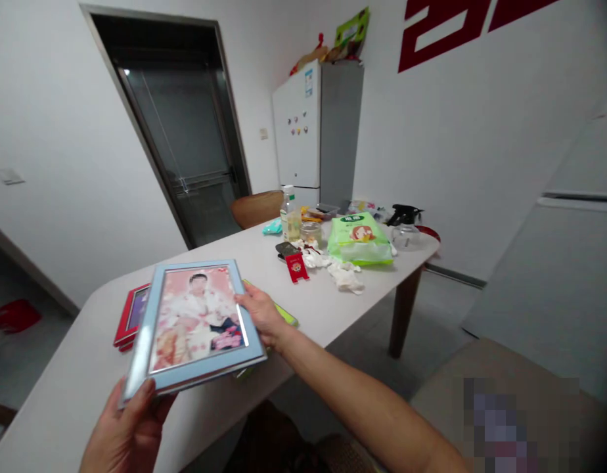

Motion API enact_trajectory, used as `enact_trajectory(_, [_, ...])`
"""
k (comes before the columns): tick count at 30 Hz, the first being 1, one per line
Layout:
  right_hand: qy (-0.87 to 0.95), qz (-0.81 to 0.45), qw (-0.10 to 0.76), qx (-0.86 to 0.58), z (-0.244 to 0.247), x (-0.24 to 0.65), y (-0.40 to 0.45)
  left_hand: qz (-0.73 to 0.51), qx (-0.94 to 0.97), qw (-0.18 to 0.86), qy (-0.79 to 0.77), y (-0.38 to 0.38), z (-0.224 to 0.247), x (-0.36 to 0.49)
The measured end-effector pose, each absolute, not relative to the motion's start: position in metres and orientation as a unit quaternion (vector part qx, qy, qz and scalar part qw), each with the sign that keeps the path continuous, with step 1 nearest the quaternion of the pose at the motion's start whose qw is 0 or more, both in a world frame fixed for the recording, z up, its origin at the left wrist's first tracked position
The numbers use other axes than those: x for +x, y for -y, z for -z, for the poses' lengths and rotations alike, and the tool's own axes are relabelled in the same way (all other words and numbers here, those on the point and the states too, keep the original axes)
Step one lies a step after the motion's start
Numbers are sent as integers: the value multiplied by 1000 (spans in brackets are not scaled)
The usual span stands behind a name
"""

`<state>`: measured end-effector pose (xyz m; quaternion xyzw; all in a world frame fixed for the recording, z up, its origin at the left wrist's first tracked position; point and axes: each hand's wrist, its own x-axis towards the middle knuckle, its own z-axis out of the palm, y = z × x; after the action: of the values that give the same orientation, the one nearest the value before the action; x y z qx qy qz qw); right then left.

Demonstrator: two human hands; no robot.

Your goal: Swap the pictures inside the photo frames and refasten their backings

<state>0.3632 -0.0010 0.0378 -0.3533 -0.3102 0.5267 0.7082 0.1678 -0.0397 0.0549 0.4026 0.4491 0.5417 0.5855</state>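
Note:
A light-blue picture frame (195, 378) with a photo of a person in it is held tilted above the near part of the white table. My left hand (129, 420) grips its lower left corner, thumb on the front face. On the right edge, my right hand (259, 312) holds it with the thumb over the border and the fingers hidden behind. Behind the blue frame, partly covered, lie red picture frames (123, 322) on the left. A green-edged frame-like object (288, 316) shows beneath my right hand, mostly hidden.
Across the white table (328, 322) stand a bottle (290, 213), a green tissue pack (360, 240), crumpled tissues (345, 277), a red tag (296, 268) and a glass jar (311, 234). A wooden chair (257, 209) is beyond the table, a fridge (298, 131) behind it.

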Motion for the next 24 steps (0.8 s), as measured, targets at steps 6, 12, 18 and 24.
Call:
enact_trajectory(6, [416,-484,540,-550,-31,438,-31,-427,477,620,-453,21,-31,202])
enact_trajectory(12, [463,-426,479,-612,0,456,-51,-387,597,535,-456,0,17,212])
enact_trajectory(18, [509,-338,455,-648,23,461,-66,-382,607,498,-488,-13,38,216])
enact_trajectory(24, [559,-276,442,-646,33,475,-68,-355,608,495,-510,-33,29,251])
